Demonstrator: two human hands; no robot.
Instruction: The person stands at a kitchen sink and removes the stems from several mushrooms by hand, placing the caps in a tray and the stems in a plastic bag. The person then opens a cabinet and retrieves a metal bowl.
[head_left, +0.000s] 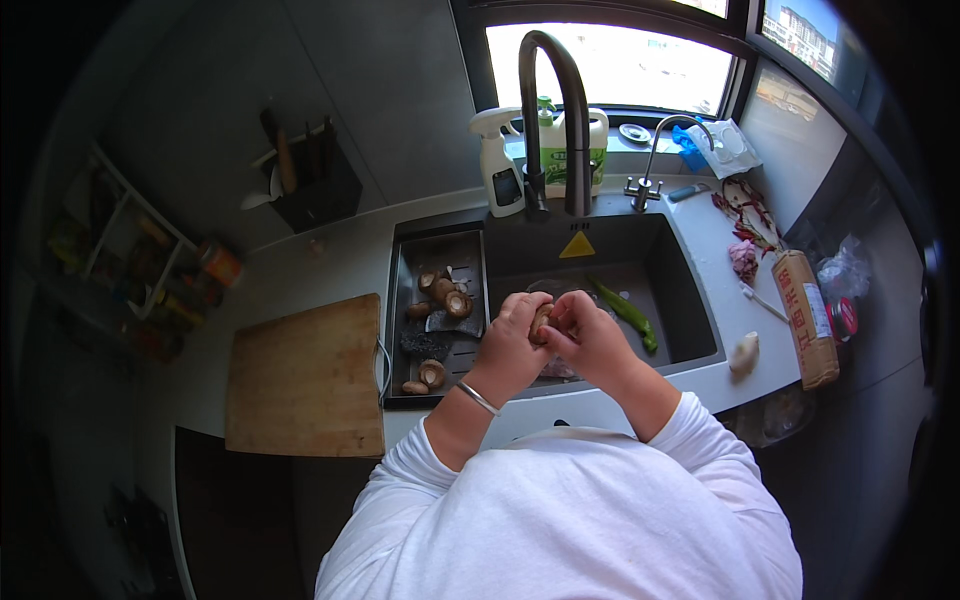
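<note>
Over the front part of the dark sink basin (679, 315), my left hand (511, 341) holds a brown mushroom (541, 324). My right hand (596, 337) meets it from the other side, with thumb and fingers on the mushroom's edge. Behind and right of the hands, a long green pepper (626, 311) lies in the basin. Several more brown mushrooms (457, 303) rest in the drain tray (469, 255) on the left, beside a dark scouring pad (424, 341). Something in clear plastic lies partly hidden under my hands.
A wooden cutting board (304, 382) lies left of the sink. The tall faucet (577, 135), a white spray bottle (499, 165) and a jug (559, 157) stand behind it. On the right counter are dried red chillies (750, 214), a paper-wrapped package (806, 319) and a small filter tap (645, 187).
</note>
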